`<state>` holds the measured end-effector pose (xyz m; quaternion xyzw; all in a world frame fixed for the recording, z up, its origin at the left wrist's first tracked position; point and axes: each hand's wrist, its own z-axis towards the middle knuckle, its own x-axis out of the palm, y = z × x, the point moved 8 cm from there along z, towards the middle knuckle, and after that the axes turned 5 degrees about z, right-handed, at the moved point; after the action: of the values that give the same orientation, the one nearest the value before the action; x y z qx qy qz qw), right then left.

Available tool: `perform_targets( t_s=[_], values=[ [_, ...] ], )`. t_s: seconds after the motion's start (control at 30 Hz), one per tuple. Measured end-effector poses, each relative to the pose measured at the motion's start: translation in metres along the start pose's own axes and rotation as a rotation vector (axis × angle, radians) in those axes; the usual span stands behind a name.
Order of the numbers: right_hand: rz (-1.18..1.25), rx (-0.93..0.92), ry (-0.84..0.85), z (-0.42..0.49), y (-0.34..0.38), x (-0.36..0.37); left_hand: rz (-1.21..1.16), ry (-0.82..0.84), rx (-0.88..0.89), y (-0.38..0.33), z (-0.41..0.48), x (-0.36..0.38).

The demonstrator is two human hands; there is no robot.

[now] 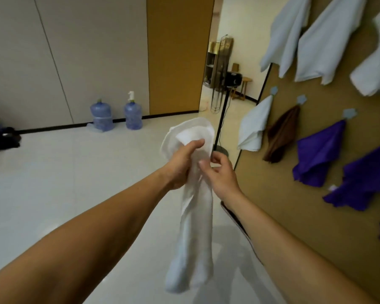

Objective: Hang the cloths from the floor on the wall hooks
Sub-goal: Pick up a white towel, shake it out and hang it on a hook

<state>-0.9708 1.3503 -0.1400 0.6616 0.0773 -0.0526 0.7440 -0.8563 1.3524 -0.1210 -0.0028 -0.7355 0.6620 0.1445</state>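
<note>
A long white cloth (193,233) hangs in the air in front of me, its top bunched into a loop. My left hand (181,165) grips the cloth near the top, thumb stretched across the bunched part. My right hand (221,174) pinches the cloth's right side just below that. On the brown wall to the right, small blue hooks (301,99) carry a white cloth (253,128), a brown cloth (281,137) and purple cloths (318,154). Larger pale cloths (325,40) hang higher up.
Two blue water jugs (101,116) stand by the far wall on the pale tiled floor (75,172). A black floor stand's pole (223,110) rises just beyond my hands. A doorway with furniture lies behind it. A dark heap (2,139) sits at far left.
</note>
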Motion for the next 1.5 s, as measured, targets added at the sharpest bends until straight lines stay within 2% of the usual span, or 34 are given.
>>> perform_targets(
  t_s=[0.1, 0.23, 0.33, 0.4, 0.5, 0.57, 0.63, 0.73, 0.8, 0.87, 1.0, 1.1, 1.2, 1.23, 1.27, 1.3, 1.37, 1.4, 1.43, 1.5],
  values=[
    [-0.149, -0.087, -0.153, -0.013, 0.014, -0.036, 0.090, 0.089, 0.076, -0.003, -0.001, 0.047],
    [-0.065, 0.090, -0.217, -0.031, 0.007, -0.087, 0.209, 0.180, 0.169, -0.007, -0.004, 0.099],
    [-0.012, 0.136, -0.175, -0.045, 0.009, -0.120, 0.213, 0.241, 0.188, -0.003, -0.003, 0.136],
    [0.178, 0.064, -0.157, -0.053, 0.023, -0.145, 0.099, 0.280, 0.136, -0.001, 0.000, 0.160],
    [0.620, 0.015, -0.208, -0.064, 0.043, -0.194, -0.206, 0.375, -0.043, 0.005, 0.004, 0.195],
    [0.766, 0.028, -0.197, -0.070, 0.047, -0.217, -0.314, 0.421, -0.134, 0.010, 0.007, 0.218],
    [0.835, 0.079, -0.133, -0.075, 0.046, -0.229, -0.362, 0.477, -0.180, 0.016, 0.009, 0.246],
    [0.856, 0.118, -0.150, -0.081, 0.046, -0.259, -0.213, 0.518, -0.229, 0.030, 0.008, 0.281],
    [0.780, 0.125, -0.221, -0.085, 0.043, -0.288, -0.089, 0.597, -0.320, 0.049, 0.004, 0.305],
    [0.671, 0.141, -0.252, -0.089, 0.036, -0.314, -0.067, 0.640, -0.346, 0.058, 0.007, 0.324],
    [0.448, 0.107, -0.325, -0.102, 0.028, -0.365, -0.100, 0.499, -0.244, 0.050, 0.024, 0.348],
    [0.412, 0.081, -0.558, -0.112, 0.024, -0.410, -0.066, 0.445, -0.234, 0.050, 0.032, 0.365],
    [0.543, 0.114, -0.838, -0.126, 0.012, -0.452, -0.094, 0.452, -0.248, 0.052, 0.035, 0.383],
    [0.652, 0.106, -0.853, -0.129, 0.007, -0.460, -0.109, 0.457, -0.248, 0.050, 0.036, 0.388],
    [0.759, 0.095, -0.773, -0.127, 0.003, -0.460, -0.120, 0.450, -0.233, 0.048, 0.040, 0.391],
    [0.821, 0.122, -0.623, -0.125, 0.000, -0.452, -0.129, 0.430, -0.213, 0.045, 0.044, 0.393],
    [0.734, 0.214, -0.377, -0.126, -0.016, -0.427, -0.147, 0.400, -0.208, 0.038, 0.053, 0.396],
    [0.618, 0.254, -0.353, -0.130, -0.024, -0.422, -0.148, 0.402, -0.225, 0.035, 0.056, 0.398],
    [0.527, 0.260, -0.396, -0.135, -0.026, -0.426, -0.133, 0.401, -0.241, 0.033, 0.061, 0.399],
    [0.519, 0.202, -0.573, -0.145, -0.021, -0.450, -0.058, 0.371, -0.242, 0.029, 0.074, 0.390]
  ],
)
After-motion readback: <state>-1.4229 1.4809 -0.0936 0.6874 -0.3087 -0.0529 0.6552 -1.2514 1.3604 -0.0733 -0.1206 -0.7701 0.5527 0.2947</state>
